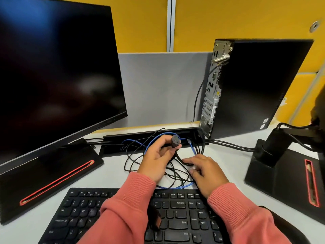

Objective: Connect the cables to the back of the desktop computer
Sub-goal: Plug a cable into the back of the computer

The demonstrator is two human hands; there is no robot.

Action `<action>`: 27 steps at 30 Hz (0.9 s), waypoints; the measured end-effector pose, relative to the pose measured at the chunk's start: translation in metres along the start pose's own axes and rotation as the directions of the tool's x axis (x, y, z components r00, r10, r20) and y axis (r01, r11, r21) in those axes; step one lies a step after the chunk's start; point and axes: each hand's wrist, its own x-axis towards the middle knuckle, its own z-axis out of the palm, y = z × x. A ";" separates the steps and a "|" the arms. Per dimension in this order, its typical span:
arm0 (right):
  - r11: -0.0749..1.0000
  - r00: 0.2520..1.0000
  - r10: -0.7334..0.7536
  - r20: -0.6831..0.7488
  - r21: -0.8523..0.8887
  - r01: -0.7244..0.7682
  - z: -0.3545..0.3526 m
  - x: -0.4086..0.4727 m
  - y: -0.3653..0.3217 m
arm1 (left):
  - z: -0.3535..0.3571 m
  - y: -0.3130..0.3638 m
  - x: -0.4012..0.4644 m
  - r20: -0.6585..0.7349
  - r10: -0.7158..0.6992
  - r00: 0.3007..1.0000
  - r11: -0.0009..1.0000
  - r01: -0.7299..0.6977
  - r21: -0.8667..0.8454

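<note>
The black desktop computer (255, 88) stands upright at the right rear, its metal back panel (212, 88) with ports turned toward me. One thin black cable hangs from that panel. My left hand (157, 160) grips a black power plug (175, 141) and holds it up above a tangle of black and blue cables (167, 178) on the desk. My right hand (204, 172) rests on the tangle with its fingers on a black cable. A blue network cable's clear plug (190, 142) lies just right of the power plug.
A large dark monitor (56, 71) fills the left, its base (47, 175) on the desk. A black keyboard (175, 217) lies under my forearms. A second monitor stand (288, 166) sits at the right. A black cable tray (151, 138) runs along the rear of the desk.
</note>
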 end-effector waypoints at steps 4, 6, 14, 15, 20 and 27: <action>1.000 1.000 0.019 0.009 0.000 -0.019 -0.001 0.000 0.000 | 0.001 0.002 -0.001 0.004 -0.005 1.000 1.000 0.005 0.010; 1.000 0.999 0.030 0.012 0.006 -0.030 -0.001 0.000 -0.001 | 0.001 0.003 -0.002 0.004 -0.007 1.000 1.000 0.007 0.009; 0.998 0.998 0.056 0.029 0.004 -0.056 -0.002 -0.001 -0.003 | 0.000 0.004 -0.002 -0.005 -0.016 1.000 0.999 0.016 0.049; 0.998 0.998 0.059 0.029 0.005 -0.059 -0.002 0.000 -0.003 | 0.000 0.004 -0.001 -0.006 -0.010 1.000 0.998 0.010 0.056; 0.998 0.997 0.067 0.041 0.000 -0.067 -0.001 -0.001 -0.003 | 0.000 0.005 -0.002 0.004 -0.018 1.000 0.999 0.017 0.046; 0.978 0.995 0.095 0.026 0.187 -0.098 -0.013 0.004 -0.007 | 0.001 0.004 0.001 -0.031 -0.032 0.999 0.995 0.035 0.089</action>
